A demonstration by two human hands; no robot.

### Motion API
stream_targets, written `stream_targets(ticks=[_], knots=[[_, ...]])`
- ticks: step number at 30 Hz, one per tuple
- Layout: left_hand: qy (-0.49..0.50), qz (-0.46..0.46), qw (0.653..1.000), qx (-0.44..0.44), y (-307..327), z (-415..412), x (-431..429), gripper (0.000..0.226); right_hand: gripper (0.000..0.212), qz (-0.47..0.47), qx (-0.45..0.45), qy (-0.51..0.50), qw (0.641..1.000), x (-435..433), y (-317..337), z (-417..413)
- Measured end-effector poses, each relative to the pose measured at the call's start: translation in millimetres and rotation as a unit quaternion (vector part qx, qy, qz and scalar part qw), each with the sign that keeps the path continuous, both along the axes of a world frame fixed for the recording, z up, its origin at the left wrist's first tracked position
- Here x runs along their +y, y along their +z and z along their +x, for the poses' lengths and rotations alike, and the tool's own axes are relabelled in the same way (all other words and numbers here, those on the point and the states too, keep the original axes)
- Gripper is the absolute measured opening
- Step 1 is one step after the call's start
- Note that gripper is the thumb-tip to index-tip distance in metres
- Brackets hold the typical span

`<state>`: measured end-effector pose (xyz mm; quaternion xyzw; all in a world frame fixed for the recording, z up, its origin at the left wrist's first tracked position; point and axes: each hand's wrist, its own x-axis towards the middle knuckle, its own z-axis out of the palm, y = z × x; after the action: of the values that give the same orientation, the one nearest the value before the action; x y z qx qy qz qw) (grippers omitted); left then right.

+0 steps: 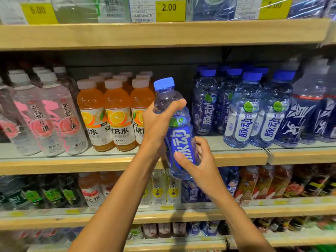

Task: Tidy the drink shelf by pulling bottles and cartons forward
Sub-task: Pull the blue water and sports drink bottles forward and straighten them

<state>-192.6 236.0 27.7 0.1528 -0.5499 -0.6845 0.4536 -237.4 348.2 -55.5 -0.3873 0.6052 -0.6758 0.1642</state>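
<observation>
A clear bottle with a blue cap and blue label [179, 140] is held in front of the middle shelf [236, 157], tilted a little to the left. My left hand [158, 122] grips its upper body, thumb across the shoulder. My right hand [198, 160] holds the lower part, with the thumb on the label and fingers curled behind. Behind the bottle, the shelf has a dark gap between the orange drink bottles [116, 113] and the blue-capped bottles [205, 104].
Pink-labelled clear bottles [52, 117] stand at the left of the middle shelf, and dark blue bottles [309, 113] at the far right. A wooden shelf above [163, 33] carries yellow price tags. Lower shelves [181, 211] hold several more drinks.
</observation>
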Motion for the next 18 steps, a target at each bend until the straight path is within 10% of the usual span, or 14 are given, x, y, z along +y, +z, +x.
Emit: stream_targets(ticks=[4, 10, 13, 15, 18], knots=[[-0.216, 0.093, 0.972, 0.024, 10.3, 5.4, -14.6, 0.041, 0.099, -0.021, -0.203, 0.221, 0.954, 10.7, 10.2, -18.6], [-0.411, 0.124, 0.898, 0.096, 18.1, 5.7, -11.7, 0.064, 0.085, -0.041, -0.267, 0.423, 0.865, 0.0, 15.1, -13.5], [-0.367, 0.158, 0.917, 0.012, 3.6, 12.7, 0.5, 0.019, 0.080, -0.036, -0.259, 0.431, 0.864, -6.6, 15.6, -3.8], [-0.248, 0.163, 0.955, -0.022, -13.7, 14.6, -1.7, 0.032, 0.079, -0.025, -0.240, 0.407, 0.881, -8.8, 13.9, -0.9], [-0.437, 0.212, 0.873, 0.041, -5.0, 17.6, -2.4, 0.018, 0.079, -0.015, -0.232, 0.359, 0.904, -7.4, 13.3, 1.8]])
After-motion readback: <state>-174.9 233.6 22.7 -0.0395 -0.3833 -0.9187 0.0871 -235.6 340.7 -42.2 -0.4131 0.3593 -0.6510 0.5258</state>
